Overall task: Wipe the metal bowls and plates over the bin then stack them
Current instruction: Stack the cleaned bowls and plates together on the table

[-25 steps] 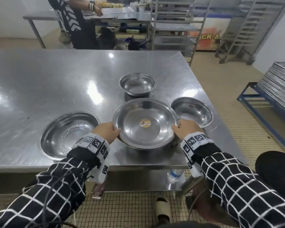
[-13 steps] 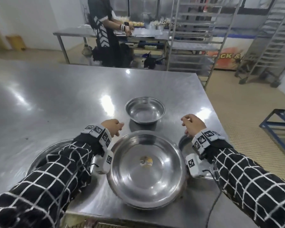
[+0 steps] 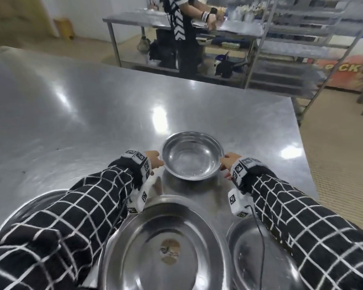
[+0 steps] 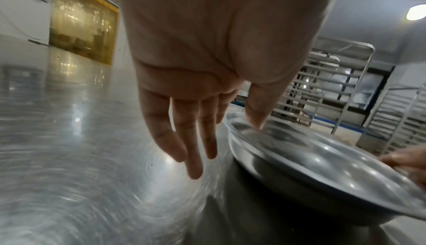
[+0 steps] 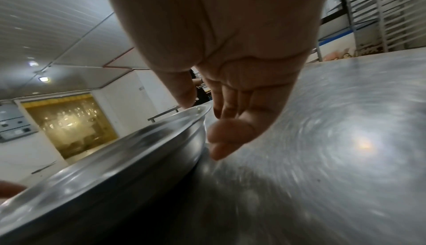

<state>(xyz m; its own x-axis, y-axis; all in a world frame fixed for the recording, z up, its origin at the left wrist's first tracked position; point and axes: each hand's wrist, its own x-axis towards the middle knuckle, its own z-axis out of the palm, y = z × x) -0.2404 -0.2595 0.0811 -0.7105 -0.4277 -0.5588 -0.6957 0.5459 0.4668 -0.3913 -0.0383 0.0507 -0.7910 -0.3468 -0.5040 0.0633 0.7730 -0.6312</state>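
On the left, a wide shallow steel dish (image 3: 29, 204) lies near the bench's (image 3: 71, 122) near edge, mostly hidden under the checked sleeve. The left hand (image 3: 154, 161) comes next: its fingers (image 4: 193, 148) hang straight and relaxed beside the round, deep stainless-steel bowl (image 3: 192, 155), with only the thumb tip resting on the rim, so nothing is gripped yet. The bowl sits upright, mouth up, toward the bench's right half and well in from its far edge; being round, it has no long axis. It is probably light, rigid and slick, so the rolled rim at opposite sides looks like the best hold, thumbs above and fingers under the lip. Nearer the person lie a large round steel plate with a sticker at its centre (image 3: 166, 248) and a smaller steel dish (image 3: 249, 248). The right hand (image 3: 228, 163) mirrors the left, thumb at the rim, fingers (image 5: 228, 136) loosely bent beside the wall, not yet clasping it.
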